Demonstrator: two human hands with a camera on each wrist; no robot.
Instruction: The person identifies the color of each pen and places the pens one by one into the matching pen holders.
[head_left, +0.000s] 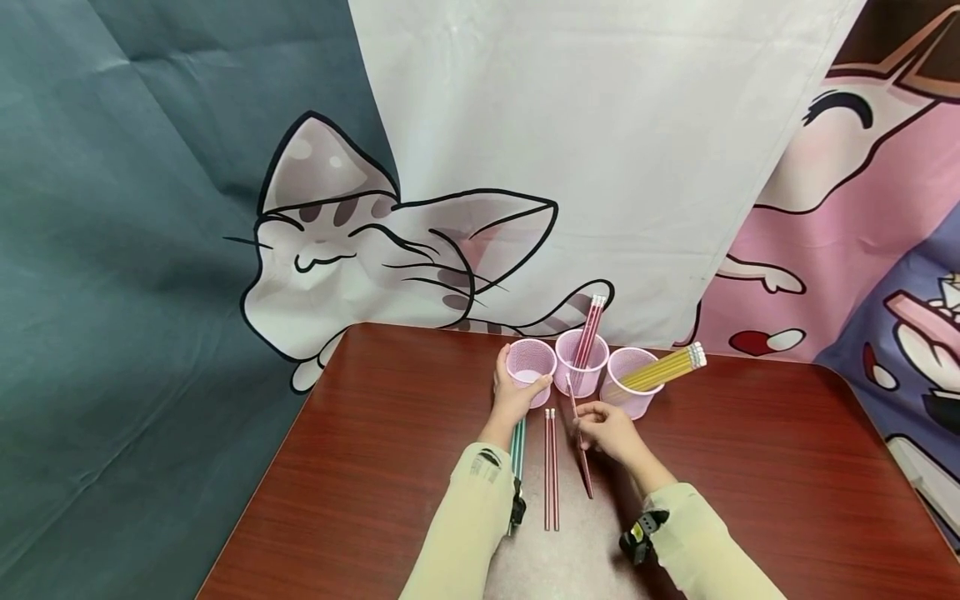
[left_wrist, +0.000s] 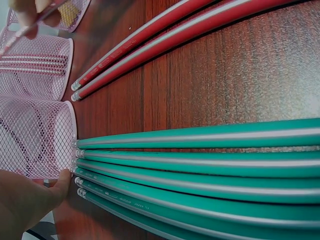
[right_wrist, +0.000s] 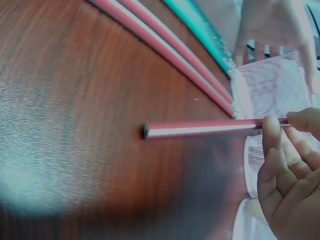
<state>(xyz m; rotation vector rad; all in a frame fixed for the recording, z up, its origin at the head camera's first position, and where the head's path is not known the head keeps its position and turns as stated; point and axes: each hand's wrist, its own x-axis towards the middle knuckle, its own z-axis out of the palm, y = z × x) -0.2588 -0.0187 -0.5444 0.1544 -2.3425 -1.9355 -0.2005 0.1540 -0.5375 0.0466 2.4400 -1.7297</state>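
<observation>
My left hand (head_left: 512, 398) grips an empty-looking pink mesh pencil cup (head_left: 532, 353), the leftmost of three, with thumb and fingers around its sides. My right hand (head_left: 611, 432) pinches a red pencil (right_wrist: 200, 129) between thumb and fingers. It slants near the middle cup, its eraser end toward that cup and its other end toward me. Red pencils (head_left: 590, 333) stand in the middle mesh cup (head_left: 564, 381). Two red pencils (head_left: 547, 471) lie side by side on the table. Several green pencils (left_wrist: 200, 161) lie beneath my left forearm, partly hidden in the head view.
The right mesh cup (head_left: 637, 408) holds a leaning bundle of yellow pencils (head_left: 660, 370). All three cups stand in a row near the back edge of the brown table (head_left: 750, 450). A cartoon-printed cloth (head_left: 600, 125) hangs behind it.
</observation>
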